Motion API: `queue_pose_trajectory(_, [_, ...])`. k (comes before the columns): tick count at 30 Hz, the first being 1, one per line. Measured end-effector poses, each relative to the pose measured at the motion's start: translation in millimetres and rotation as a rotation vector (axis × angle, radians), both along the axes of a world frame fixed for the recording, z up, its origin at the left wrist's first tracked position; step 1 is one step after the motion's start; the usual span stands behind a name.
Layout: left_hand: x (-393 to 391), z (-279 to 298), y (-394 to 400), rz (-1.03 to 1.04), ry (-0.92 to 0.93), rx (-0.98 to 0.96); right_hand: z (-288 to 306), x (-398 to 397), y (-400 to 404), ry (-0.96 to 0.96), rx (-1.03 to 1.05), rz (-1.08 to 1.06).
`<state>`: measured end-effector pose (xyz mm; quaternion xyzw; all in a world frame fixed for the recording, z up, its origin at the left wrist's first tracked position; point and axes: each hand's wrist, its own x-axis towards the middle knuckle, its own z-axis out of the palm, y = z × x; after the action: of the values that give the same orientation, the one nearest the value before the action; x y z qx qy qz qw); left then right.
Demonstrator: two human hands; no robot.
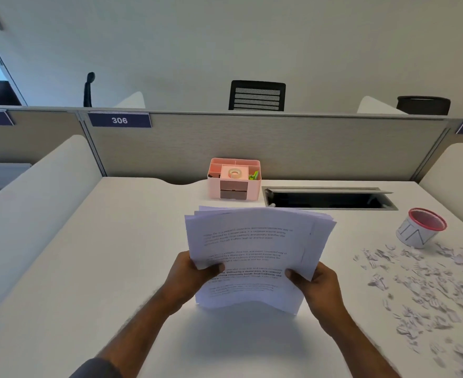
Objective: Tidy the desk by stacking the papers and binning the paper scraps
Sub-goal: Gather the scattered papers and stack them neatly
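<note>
A sheaf of printed white papers [254, 241] stands nearly upright above the middle of the white desk [115, 255], its sheets unevenly fanned at the top and right. My left hand [194, 271] grips its lower left edge, thumb on the front page. My right hand [312, 282] grips the lower right edge the same way. Many small paper scraps [429, 290] lie scattered over the right side of the desk. A small red mesh bin [421, 227] wrapped in white paper sits tilted at the far right, just beyond the scraps.
A pink desk organiser [234, 179] with a tape roll stands at the back centre against the grey partition [306, 148]. To its right is an open cable hatch [328, 199] in the desk. White side dividers flank the desk.
</note>
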<state>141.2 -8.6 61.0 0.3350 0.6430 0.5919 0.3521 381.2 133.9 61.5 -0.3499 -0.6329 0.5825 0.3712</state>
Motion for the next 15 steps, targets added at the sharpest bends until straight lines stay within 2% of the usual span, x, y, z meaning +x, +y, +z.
queue_pose_trajectory(7, [10, -5, 4, 0.108, 0.022, -0.04, -5, -1, -2, -0.077, -0.012, -0.027])
queue_pose_trajectory(11, [14, -2, 7, 0.181, 0.026, -0.036, -4, 3, -5, -0.039, -0.075, -0.034])
queue_pose_trajectory(15, [11, 8, 9, 0.244, -0.073, 0.009, -11, 6, -6, -0.058, -0.128, -0.126])
